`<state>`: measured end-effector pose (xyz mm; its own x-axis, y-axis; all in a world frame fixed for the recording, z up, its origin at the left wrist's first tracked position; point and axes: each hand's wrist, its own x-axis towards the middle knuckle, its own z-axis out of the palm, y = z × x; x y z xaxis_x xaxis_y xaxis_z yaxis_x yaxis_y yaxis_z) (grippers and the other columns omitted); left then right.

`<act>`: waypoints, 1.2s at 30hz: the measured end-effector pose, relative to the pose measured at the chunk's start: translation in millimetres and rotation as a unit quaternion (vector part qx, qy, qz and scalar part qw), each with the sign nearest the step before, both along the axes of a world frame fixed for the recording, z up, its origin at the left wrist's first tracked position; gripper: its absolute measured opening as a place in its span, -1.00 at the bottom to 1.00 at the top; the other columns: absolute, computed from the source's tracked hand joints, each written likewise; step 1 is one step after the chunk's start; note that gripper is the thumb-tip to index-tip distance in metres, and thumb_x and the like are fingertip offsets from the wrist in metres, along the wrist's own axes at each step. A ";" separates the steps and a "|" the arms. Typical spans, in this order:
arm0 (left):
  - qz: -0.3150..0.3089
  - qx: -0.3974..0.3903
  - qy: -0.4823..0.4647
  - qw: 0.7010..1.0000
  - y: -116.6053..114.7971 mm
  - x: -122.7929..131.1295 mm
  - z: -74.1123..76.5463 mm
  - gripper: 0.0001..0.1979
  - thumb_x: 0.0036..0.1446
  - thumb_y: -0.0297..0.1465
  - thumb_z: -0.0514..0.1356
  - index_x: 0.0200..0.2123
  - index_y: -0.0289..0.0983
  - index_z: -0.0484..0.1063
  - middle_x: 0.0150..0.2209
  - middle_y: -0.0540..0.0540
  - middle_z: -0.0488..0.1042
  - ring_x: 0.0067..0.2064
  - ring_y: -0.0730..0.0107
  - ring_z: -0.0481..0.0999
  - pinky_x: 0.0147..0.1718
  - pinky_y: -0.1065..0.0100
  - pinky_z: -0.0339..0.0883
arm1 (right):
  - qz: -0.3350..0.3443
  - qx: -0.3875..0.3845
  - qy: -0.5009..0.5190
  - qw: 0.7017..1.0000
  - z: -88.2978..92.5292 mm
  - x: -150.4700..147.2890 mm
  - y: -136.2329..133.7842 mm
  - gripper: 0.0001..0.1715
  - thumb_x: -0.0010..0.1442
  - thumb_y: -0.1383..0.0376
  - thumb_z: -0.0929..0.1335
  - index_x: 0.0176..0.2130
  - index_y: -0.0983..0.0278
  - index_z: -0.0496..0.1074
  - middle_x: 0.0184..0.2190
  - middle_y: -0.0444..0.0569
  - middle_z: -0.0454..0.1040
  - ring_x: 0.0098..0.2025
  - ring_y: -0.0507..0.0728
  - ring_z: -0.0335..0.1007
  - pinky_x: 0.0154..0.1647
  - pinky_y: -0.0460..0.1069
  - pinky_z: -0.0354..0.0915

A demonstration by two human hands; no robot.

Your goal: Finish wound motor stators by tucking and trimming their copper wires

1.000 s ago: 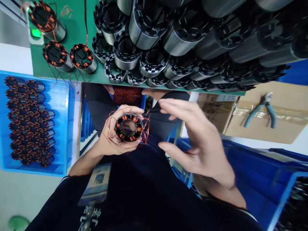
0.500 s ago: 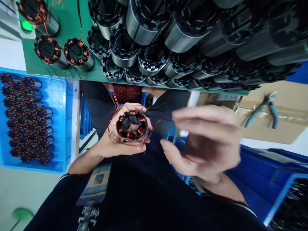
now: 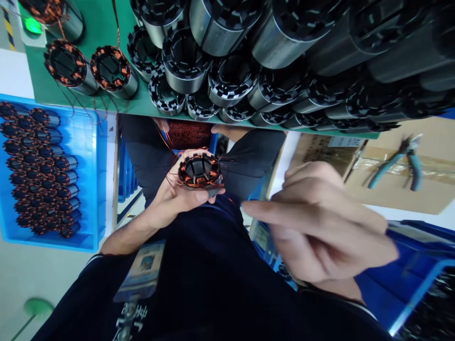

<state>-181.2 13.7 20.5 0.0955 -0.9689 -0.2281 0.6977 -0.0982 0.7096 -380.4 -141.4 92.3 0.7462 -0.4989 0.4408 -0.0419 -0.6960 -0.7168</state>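
Note:
My left hand (image 3: 177, 192) is wrapped round a motor stator (image 3: 199, 173) with copper windings and black insulating tabs. Its open end tilts up toward me, and my thumb lies along the near rim. Thin copper wires (image 3: 167, 137) trail from the stator up past the fingers. To the right, apart from the stator, hovers my right hand (image 3: 327, 227), slightly blurred. One finger stretches left toward the stator while the others curl in. I see nothing held in it.
Unwound stators (image 3: 186, 61) crowd the green bench (image 3: 88, 33), with several wound ones (image 3: 67, 66) at its left. A blue tray (image 3: 90, 189) holds more wound stators. Pliers (image 3: 398, 161) lie on a cardboard box (image 3: 433, 189). Another person's legs (image 3: 256, 147) are beyond, beside a bin of copper wire (image 3: 190, 135).
My right hand has moved right and gone from spread fingers to mostly curled with one finger out. The stator has risen slightly and tilted in my left hand.

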 end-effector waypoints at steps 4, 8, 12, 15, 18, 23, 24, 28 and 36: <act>0.057 0.004 -0.107 0.993 0.4 -4.1 -9.3 -0.47 0.54 -0.02 0.46 0.45 -0.03 0.68 0.36 -0.22 0.57 0.38 -0.04 0.66 0.48 -0.04 0.65 | 0.044 -0.122 0.081 0.988 -1.1 5.1 -2.3 -0.52 0.49 0.46 0.59 0.30 0.14 0.73 -0.40 -0.15 0.55 -0.32 0.17 0.37 -0.26 0.18 0.23; 0.064 -0.029 -0.156 0.985 1.3 -0.2 -8.7 -0.45 0.58 -0.05 0.45 0.51 0.00 0.64 0.33 -0.19 0.51 0.35 0.05 0.62 0.44 0.09 0.61 | 0.010 -0.153 0.089 0.984 -2.8 10.7 -2.8 -0.60 0.55 0.41 0.62 0.29 0.12 0.74 -0.40 -0.19 0.56 -0.32 0.15 0.37 -0.30 0.17 0.23; 0.053 -0.033 -0.207 0.976 1.7 4.7 0.7 -0.45 0.50 -0.17 0.56 0.46 -0.07 0.65 0.27 -0.17 0.55 0.26 0.16 0.65 0.30 0.25 0.62 | 0.040 -0.038 0.063 0.997 -8.0 12.7 -7.1 -0.68 0.50 0.43 0.68 0.17 0.22 0.76 -0.24 -0.08 0.74 -0.28 0.12 0.58 -0.23 0.15 0.46; 0.016 0.008 -0.054 0.998 -2.5 -1.4 7.6 -0.56 0.60 -0.04 0.47 0.34 -0.12 0.59 0.16 -0.15 0.67 -0.12 0.31 0.68 -0.08 0.27 0.70 | 0.049 0.042 0.005 0.998 -21.5 16.4 -8.8 -0.60 0.48 0.40 0.71 0.23 0.21 0.78 -0.12 -0.04 0.77 -0.20 0.15 0.66 -0.16 0.15 0.58; -0.003 0.082 0.059 0.995 -9.0 -11.3 12.5 -0.45 0.55 0.15 0.46 0.13 -0.21 0.59 0.00 -0.18 0.75 -0.31 0.30 0.65 -0.25 0.21 0.69 | 0.033 0.075 -0.068 0.994 -37.2 22.2 -6.1 -0.60 0.47 0.34 0.72 0.25 0.20 0.82 -0.15 -0.03 0.73 -0.22 0.16 0.63 -0.21 0.15 0.56; 0.018 0.107 0.091 0.990 -14.5 -19.4 16.0 -0.46 0.55 0.14 0.46 0.06 -0.25 0.64 -0.20 -0.10 0.72 -0.34 0.24 0.69 -0.13 0.04 0.82 | -0.013 0.080 -0.087 0.993 -47.8 30.5 -0.7 -0.65 0.47 0.46 0.67 0.15 0.12 0.85 -0.19 -0.10 0.75 -0.27 0.15 0.62 -0.19 0.16 0.48; 0.030 0.103 0.082 0.991 -14.4 -20.0 16.2 -0.48 0.57 0.11 0.46 0.10 -0.25 0.63 -0.17 -0.11 0.74 -0.33 0.26 0.69 -0.12 0.05 0.82 | -0.014 0.071 -0.088 0.993 -48.2 31.8 -0.4 -0.67 0.49 0.46 0.66 0.14 0.13 0.83 -0.19 -0.10 0.76 -0.25 0.15 0.64 -0.16 0.17 0.50; 0.064 0.068 0.032 0.995 -11.0 -20.4 13.0 -0.53 0.60 0.02 0.49 0.20 -0.20 0.54 0.05 -0.17 0.79 -0.19 0.25 0.76 -0.19 0.21 0.76 | -0.028 0.053 -0.093 0.994 -49.3 34.7 -0.2 -0.78 0.48 0.37 0.71 0.06 0.18 0.77 -0.17 -0.07 0.79 -0.20 0.18 0.71 -0.09 0.18 0.57; -0.016 0.030 0.072 0.997 -6.9 -11.6 0.2 -0.44 0.66 0.18 0.32 0.18 -0.22 0.65 -0.17 -0.12 0.75 -0.40 0.31 0.67 -0.11 0.08 0.86 | -0.008 0.028 -0.073 0.997 -49.3 28.1 -12.8 -0.83 0.56 0.31 0.67 0.10 0.09 0.81 -0.17 -0.08 0.74 -0.26 0.15 0.60 -0.23 0.16 0.49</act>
<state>-192.8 6.7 20.7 0.0262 -0.9550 -0.2954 0.7880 -0.1621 0.5939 -352.3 -154.1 43.0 0.6679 -0.5361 0.5163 0.0563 -0.6553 -0.7533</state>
